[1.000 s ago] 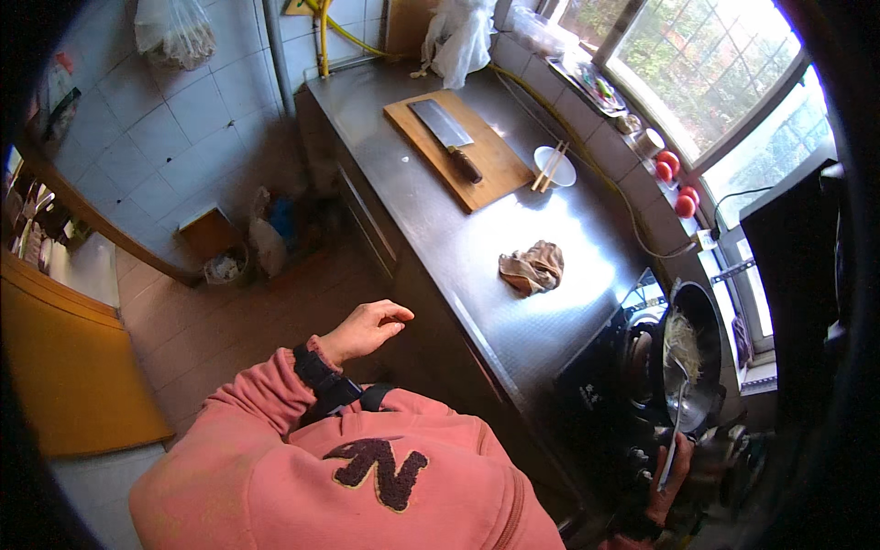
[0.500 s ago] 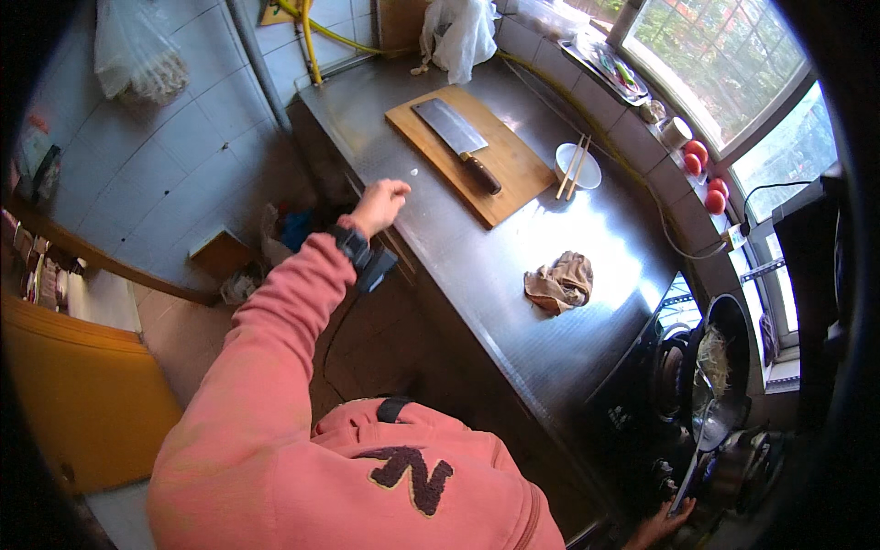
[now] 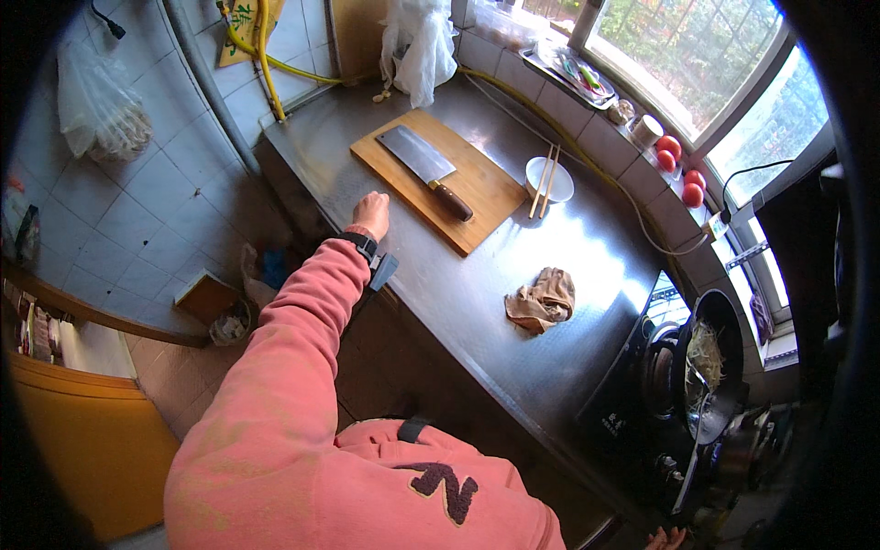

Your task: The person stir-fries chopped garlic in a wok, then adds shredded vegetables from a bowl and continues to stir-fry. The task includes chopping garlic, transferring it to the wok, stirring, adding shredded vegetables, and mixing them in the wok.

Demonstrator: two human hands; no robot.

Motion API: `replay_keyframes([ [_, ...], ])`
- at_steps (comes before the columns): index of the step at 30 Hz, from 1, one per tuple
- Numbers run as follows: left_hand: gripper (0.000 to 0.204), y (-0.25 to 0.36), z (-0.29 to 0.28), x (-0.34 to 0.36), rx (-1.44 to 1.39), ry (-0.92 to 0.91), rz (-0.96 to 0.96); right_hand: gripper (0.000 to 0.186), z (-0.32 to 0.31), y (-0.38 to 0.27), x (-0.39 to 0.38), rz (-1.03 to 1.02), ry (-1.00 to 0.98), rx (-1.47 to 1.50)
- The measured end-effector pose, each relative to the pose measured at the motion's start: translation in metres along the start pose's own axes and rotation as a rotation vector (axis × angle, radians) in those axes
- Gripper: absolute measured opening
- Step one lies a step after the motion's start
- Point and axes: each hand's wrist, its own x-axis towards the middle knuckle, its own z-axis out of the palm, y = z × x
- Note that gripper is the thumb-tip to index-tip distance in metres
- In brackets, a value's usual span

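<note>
My left hand is closed, knuckles up, at the near edge of the steel counter, just left of the wooden chopping board. Whatever it may hold is hidden. A cleaver with a dark wooden handle lies flat on the board. At the lower right edge my right hand shows only its fingers, slightly apart, just below the handle end of a long metal spatula. The spatula's head rests in a black wok with pale shredded food on the stove.
A white bowl with chopsticks across it stands right of the board. A crumpled brown cloth lies mid-counter. Tomatoes line the windowsill. A plastic bag stands at the counter's back; a yellow hose runs along the wall.
My left hand has closed and come down where a small white scrap lay on the counter; the scrap is now out of sight. My right hand has slipped off the spatula handle. The view has shifted.
</note>
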Motion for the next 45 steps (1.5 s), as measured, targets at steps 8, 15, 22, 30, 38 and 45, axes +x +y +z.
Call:
replay_keyframes([
  [8, 0.018, -0.013, -0.001, -0.008, -0.094, 0.001, 0.242, 0.049, 0.034, -0.019, 0.01, 0.29, -0.068, 0.3],
  [15, 0.013, 0.065, -0.048, -0.052, -0.973, -0.558, 0.099, 0.054, 0.027, -0.039, 0.038, 0.018, -0.131, 0.197],
  [22, 0.007, 0.228, -0.166, -0.117, -1.205, -0.761, 0.569, 0.075, 0.047, -0.059, 0.087, -0.407, -0.281, 0.117],
  [30, 0.011, 0.426, -0.185, -0.158, -1.277, -0.837, 0.985, 0.028, 0.076, -0.103, 0.127, -0.939, -0.315, 0.031],
  [38, 0.033, 0.512, -0.143, -0.168, -1.049, -0.389, 0.95, 0.009, 0.027, -0.078, 0.159, -0.812, -0.216, 0.263],
  [45, 0.032, 0.48, -0.14, -0.175, -1.21, -0.317, 0.775, 0.007, 0.019, -0.075, 0.152, -0.672, -0.427, 0.639],
])
